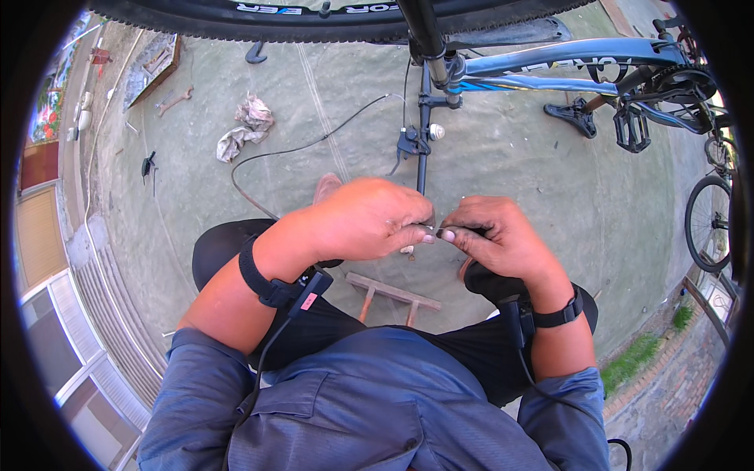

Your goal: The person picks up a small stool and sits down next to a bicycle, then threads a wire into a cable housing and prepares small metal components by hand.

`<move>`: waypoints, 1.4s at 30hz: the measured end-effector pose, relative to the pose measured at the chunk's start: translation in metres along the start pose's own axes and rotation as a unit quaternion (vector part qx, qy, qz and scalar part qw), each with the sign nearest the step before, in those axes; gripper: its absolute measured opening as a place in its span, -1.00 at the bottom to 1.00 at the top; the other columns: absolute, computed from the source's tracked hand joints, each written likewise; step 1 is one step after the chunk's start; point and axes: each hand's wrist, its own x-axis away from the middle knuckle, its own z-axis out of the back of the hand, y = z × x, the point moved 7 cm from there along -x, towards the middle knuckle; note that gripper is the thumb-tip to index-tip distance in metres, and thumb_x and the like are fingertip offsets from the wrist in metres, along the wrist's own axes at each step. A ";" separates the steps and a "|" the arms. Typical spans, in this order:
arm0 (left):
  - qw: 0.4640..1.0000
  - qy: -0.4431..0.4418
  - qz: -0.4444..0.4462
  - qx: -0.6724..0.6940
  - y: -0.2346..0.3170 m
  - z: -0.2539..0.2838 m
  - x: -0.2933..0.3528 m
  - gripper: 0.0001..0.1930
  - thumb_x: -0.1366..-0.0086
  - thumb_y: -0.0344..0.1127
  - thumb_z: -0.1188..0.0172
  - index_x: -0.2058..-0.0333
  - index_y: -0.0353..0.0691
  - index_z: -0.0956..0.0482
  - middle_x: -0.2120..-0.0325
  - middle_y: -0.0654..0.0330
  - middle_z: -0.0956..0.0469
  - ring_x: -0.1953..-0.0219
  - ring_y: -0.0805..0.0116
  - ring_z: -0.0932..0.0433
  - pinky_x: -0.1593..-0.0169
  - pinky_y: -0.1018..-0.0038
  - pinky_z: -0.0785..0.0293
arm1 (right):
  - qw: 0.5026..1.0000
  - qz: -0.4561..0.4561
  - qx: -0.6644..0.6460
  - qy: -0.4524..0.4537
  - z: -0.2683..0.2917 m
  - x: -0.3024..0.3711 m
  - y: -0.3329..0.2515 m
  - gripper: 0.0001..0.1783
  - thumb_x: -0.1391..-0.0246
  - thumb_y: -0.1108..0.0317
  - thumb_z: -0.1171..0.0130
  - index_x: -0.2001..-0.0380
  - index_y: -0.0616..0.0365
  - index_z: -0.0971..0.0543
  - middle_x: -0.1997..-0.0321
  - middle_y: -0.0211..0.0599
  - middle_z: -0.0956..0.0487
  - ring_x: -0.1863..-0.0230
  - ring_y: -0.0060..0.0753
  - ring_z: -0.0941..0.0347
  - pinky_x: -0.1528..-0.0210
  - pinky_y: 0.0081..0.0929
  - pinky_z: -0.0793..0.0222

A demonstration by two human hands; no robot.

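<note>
In front of my lap both hands are close together, thumbs and forefingers pinched, their tips almost meeting. My left hand (pixel 377 220) and my right hand (pixel 495 235) hold something tiny and pale between them; the fingers hide most of it. Just beyond them is the black handlebar (pixel 423 169) of a blue bicycle (pixel 542 67), with a black brake lever (pixel 408 145) and a small white round fitting (pixel 437 132). A thin dark cable (pixel 314 144) loops leftward from near the handlebar and passes out of sight behind my left forearm.
A bicycle tyre (pixel 330 25) spans the far edge. On the green ground lie a crumpled rag (pixel 250 125), a wrench (pixel 174 102), a metal tray (pixel 153 69) and a small black part (pixel 148 164). A wooden T-shaped piece (pixel 393 290) is between my legs. Another bicycle wheel (pixel 695 224) stands far right.
</note>
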 end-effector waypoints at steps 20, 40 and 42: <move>1.000 0.003 0.001 -0.012 -0.002 0.007 0.004 -0.83 -0.21 -0.26 -0.33 0.33 -0.20 -0.57 0.46 0.10 -0.56 0.39 -0.01 -0.57 0.34 0.23 -0.45 | 1.000 -0.016 0.025 0.010 0.015 0.004 0.005 -0.90 0.00 0.46 -0.33 0.36 0.20 -0.69 0.43 -0.20 -0.63 0.36 -0.14 -0.54 0.28 -0.30 -0.46; 0.999 0.031 0.010 0.002 -0.013 0.016 0.009 -0.83 -0.21 -0.29 -0.32 0.28 -0.23 -0.59 0.44 0.06 -0.56 0.37 -0.05 -0.56 0.33 0.20 -0.45 | 0.999 -0.045 -0.017 0.026 0.029 0.008 0.024 -0.91 -0.12 0.43 -0.29 0.33 0.23 -0.67 0.44 -0.18 -0.58 0.39 -0.28 -0.49 0.29 -0.39 -0.39; 1.000 0.027 0.015 0.000 -0.014 0.015 0.009 -0.83 -0.21 -0.30 -0.32 0.28 -0.23 -0.59 0.43 0.05 -0.56 0.37 -0.04 -0.56 0.33 0.21 -0.46 | 0.997 -0.062 -0.011 0.037 0.034 0.009 0.028 -0.89 -0.10 0.42 -0.30 0.31 0.22 -0.68 0.42 -0.17 -0.59 0.35 -0.27 -0.52 0.26 -0.38 -0.42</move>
